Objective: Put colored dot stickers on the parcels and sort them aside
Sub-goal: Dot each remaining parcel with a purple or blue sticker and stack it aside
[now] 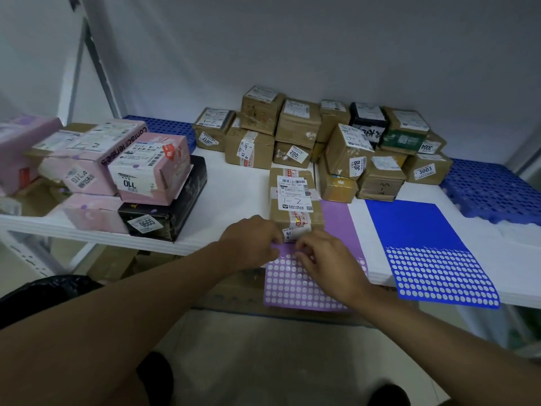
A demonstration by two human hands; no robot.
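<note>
Both arms reach forward from bottom. Purple sticker sheet (295, 284) hangs over desk (234, 194) edge, thin, floppy; peel dot by its rim. Brown parcel (295, 200) sits on sheet, stiff, likely light. Left hand (251, 240), right hand (326, 259) curled at sheet; pinching a dot? Cannot tell.

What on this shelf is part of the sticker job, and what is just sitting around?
In use: purple sticker sheet, brown parcel marked 1-2, left hand, right hand, blue sticker sheet, unsorted brown parcels, pink parcels on the left.

Lying about: blue plastic pallets, black bag.
</note>
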